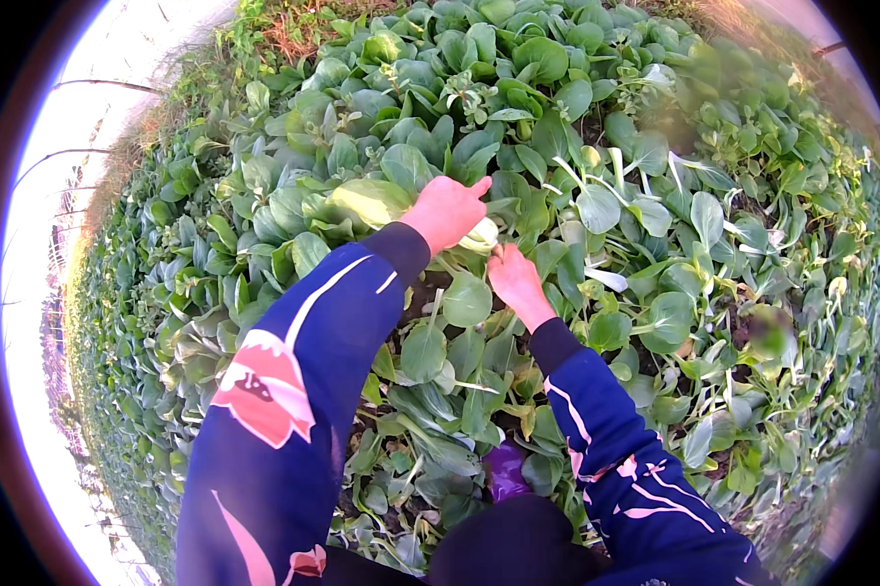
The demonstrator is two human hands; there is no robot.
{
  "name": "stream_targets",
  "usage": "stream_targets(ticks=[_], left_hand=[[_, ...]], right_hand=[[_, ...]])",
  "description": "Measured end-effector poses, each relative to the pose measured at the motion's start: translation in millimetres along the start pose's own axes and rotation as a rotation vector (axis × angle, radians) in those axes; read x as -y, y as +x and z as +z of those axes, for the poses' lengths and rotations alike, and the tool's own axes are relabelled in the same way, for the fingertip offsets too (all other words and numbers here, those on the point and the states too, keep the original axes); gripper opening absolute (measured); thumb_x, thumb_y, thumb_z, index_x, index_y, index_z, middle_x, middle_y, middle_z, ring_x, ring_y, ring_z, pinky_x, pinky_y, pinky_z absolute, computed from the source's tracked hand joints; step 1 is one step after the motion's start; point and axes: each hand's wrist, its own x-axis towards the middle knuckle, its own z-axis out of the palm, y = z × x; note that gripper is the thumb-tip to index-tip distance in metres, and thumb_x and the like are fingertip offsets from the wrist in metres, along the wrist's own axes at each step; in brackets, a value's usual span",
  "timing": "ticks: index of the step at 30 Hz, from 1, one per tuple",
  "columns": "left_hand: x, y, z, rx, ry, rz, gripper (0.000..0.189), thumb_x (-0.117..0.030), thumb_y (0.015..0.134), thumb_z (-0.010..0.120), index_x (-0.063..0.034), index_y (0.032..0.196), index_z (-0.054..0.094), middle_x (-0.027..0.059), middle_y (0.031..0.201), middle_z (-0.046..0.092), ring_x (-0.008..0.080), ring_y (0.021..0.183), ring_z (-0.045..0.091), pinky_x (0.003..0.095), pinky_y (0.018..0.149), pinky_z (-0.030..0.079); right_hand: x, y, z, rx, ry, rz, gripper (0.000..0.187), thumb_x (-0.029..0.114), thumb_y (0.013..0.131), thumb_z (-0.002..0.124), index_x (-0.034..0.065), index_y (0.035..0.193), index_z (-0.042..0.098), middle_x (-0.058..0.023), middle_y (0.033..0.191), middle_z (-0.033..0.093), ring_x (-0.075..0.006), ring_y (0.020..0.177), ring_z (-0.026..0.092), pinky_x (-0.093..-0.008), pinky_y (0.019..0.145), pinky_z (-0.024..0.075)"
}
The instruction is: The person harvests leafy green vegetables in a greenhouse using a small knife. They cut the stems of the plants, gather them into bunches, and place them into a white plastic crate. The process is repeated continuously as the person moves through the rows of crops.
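Note:
My left hand (451, 214) grips a head of bok choy (367, 199) held on its side above the other plants. Its leaves point left, and its pale base (482, 236) sticks out below my fingers. The index finger of that hand stretches out to the right. Just below and right of the base is my right hand (517, 284), its fingers curled with the tips close to the cut-looking end. Whether anything sits between those fingertips is hidden. Loose bok choy leaves (466, 300) lie on the ground beneath both hands.
Dense standing bok choy (476, 66) fills the bed ahead and to the left. Torn-off leaves with white stalks (607, 278) litter the right side. Something shiny and purple (506, 471) shows by my dark-clothed knee (517, 546). Thin curved hoops (107, 84) stand at the far left.

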Motion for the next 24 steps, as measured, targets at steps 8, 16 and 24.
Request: stream_targets(ticks=[8, 16, 24], left_hand=[[15, 1, 55, 0.239, 0.067, -0.265, 0.030, -0.007, 0.070, 0.067, -0.0094, 0.100, 0.069, 0.0047, 0.147, 0.034, 0.0235, 0.082, 0.069, 0.0349, 0.067, 0.051], [16, -11, 65, 0.152, 0.041, -0.301, 0.023, -0.009, 0.074, 0.065, -0.0123, 0.096, 0.071, 0.0000, 0.141, 0.043, 0.0220, 0.083, 0.068, 0.0341, 0.067, 0.051], [31, -34, 80, 0.069, 0.012, -0.303, 0.012, -0.009, 0.071, 0.067, -0.0107, 0.083, 0.068, 0.0017, 0.116, 0.057, 0.0235, 0.077, 0.068, 0.0351, 0.064, 0.051]], right_hand=[[-2, 12, 14, -0.003, 0.127, 0.152, 0.038, 0.029, 0.089, 0.045, 0.0003, 0.112, 0.052, -0.0302, 0.108, 0.059, -0.0454, 0.104, 0.055, -0.0497, 0.090, 0.0424], [-8, 54, 46, 0.030, 0.205, 0.161, 0.041, 0.029, 0.088, 0.045, -0.0011, 0.114, 0.056, -0.0289, 0.103, 0.061, -0.0432, 0.102, 0.057, -0.0482, 0.089, 0.0436], [12, 49, 72, 0.159, 0.594, 0.123, 0.031, 0.026, 0.090, 0.047, -0.0044, 0.091, 0.055, -0.0102, 0.066, 0.057, -0.0229, 0.052, 0.056, -0.0375, 0.053, 0.0454]])
